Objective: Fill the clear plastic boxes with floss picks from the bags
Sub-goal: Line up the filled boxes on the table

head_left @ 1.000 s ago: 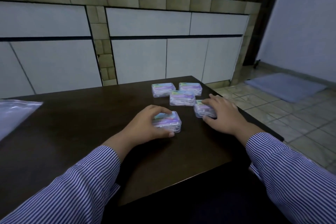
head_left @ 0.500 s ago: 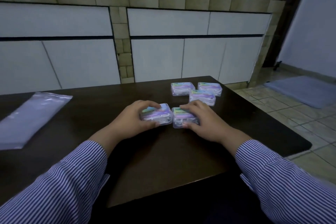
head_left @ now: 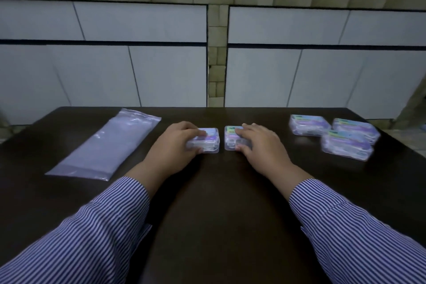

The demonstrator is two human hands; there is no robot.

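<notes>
At a dark brown wooden table, we see a person in a blue-and-white striped shirt holding two small clear plastic boxes with pastel labels, one under each hand. The left hand curls over the left clear box, fingers across its lid and thumb at its near edge, gripping it. The right hand grips the right clear box the same way, fingers on top, thumb at the front. The two boxes sit on the tabletop side by side with a narrow gap between them. Off to the right, near the table's far corner, we see three more closed clear boxes clustered together, blurred. To the left lies a long, flat, translucent plastic bag, angled across the table. Whether the bag holds floss picks we cannot tell. White cabinet panels fill the background.
</notes>
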